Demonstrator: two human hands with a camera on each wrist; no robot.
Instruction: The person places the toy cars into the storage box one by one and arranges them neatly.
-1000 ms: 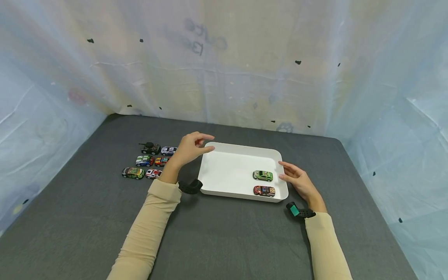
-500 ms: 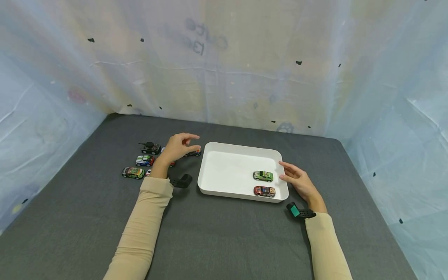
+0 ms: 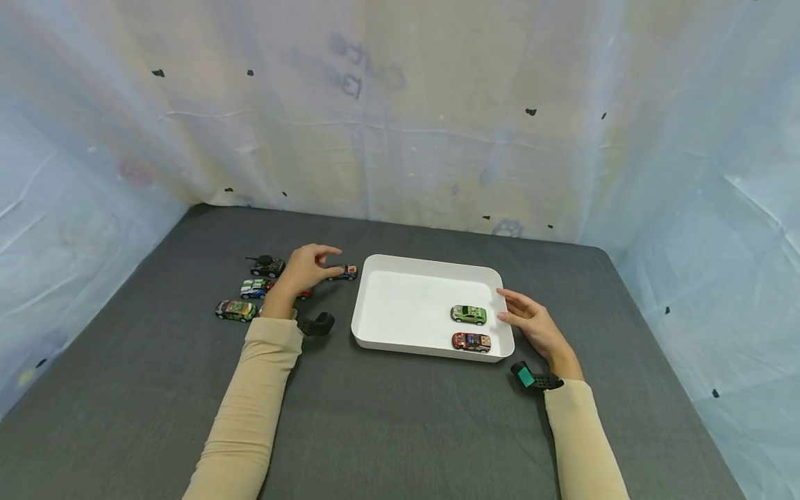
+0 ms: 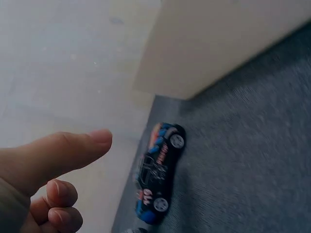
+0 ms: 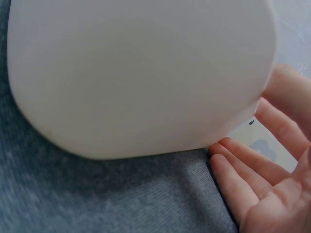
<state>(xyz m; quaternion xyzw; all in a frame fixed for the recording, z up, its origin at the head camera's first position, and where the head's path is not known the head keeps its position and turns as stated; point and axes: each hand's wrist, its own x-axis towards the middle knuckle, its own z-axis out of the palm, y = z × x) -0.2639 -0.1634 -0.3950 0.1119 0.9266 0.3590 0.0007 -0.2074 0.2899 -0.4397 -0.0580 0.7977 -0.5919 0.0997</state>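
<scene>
My left hand [image 3: 305, 269] is over the left side of the table, its thumb and forefinger spread apart with nothing between them. Right at its thumb in the head view is a black and blue toy car [image 3: 343, 272] standing on the cloth. The left wrist view shows this toy car [image 4: 158, 172] apart from the thumb [image 4: 92, 142]. At the right end of the white tray [image 3: 400, 344], my right hand [image 3: 531, 321] touches the wall with extended fingers [image 5: 238, 177]. Inside the tray stand a green toy car [image 3: 469, 314] and a red toy car [image 3: 471, 342].
Left of my left hand are a black toy vehicle with a gun barrel [image 3: 268, 266], a white, green and blue toy car [image 3: 255, 288] and a green patterned toy car [image 3: 236, 310]. A red toy car [image 3: 305, 294] is mostly hidden behind the wrist. Grey cloth [image 3: 400, 430] covers the table.
My left hand has moved left, away from the tray's left end, and the black and blue toy car has come into view beside it. The right hand stays at the tray.
</scene>
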